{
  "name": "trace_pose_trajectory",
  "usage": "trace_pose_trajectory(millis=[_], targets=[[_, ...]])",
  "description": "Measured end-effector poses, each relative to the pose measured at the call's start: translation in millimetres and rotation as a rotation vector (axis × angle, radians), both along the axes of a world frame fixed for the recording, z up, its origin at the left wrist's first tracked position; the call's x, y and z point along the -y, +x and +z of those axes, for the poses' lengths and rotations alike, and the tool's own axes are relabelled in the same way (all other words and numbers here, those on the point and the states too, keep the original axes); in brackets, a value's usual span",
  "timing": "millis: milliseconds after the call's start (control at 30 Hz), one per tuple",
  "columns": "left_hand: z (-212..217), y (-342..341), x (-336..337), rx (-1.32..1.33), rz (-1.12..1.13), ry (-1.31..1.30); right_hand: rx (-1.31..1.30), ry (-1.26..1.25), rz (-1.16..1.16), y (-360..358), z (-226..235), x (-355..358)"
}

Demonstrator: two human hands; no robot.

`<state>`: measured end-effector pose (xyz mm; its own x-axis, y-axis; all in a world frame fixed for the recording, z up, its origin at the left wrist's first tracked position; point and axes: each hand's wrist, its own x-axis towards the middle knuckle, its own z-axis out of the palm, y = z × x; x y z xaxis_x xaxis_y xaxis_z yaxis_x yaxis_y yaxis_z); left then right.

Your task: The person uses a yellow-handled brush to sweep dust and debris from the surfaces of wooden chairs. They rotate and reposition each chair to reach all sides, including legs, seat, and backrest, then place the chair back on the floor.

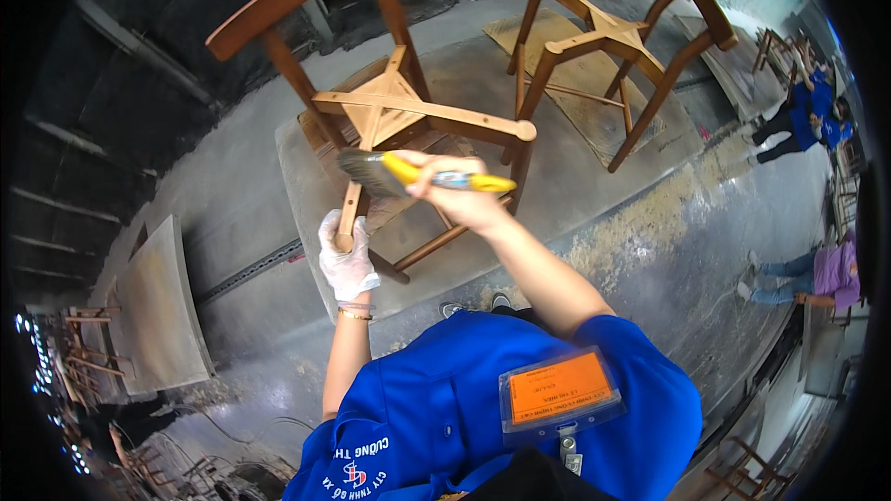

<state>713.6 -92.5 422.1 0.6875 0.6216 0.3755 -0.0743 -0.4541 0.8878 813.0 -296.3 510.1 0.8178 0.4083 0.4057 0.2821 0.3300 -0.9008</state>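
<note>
In front of me stands a brown wooden chair frame (429,113) with a curved backrest and no seat panel, its pale corner blocks showing. My left hand (345,255), in a thin whitish glove, is closed round the near left corner of the frame. My bare right hand (457,187) grips a wide paintbrush (401,170) by its yellow handle. The brush's dark bristles lie at the near left seat rail, between my two hands. Whether the bristles touch the wood I cannot tell.
A second chair frame (594,42) stands beyond to the right on a board (664,134). A large panel (153,306) leans at the left. People in blue shirts (812,111) and a person in purple (835,276) are at the far right. A metal floor track (251,271) runs leftward.
</note>
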Motion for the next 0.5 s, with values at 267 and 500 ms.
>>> trace_pose_trajectory(millis=[267, 500], targets=[[79.7, 36.7, -11.8, -0.127, 0.102, 0.034, -0.362, 0.786, -0.307, 62.6, -25.4, 181.9], [84.4, 113.6, -43.5, 0.128, 0.197, 0.650, -0.833, 0.644, -0.555, 50.6, -225.2, 256.5]])
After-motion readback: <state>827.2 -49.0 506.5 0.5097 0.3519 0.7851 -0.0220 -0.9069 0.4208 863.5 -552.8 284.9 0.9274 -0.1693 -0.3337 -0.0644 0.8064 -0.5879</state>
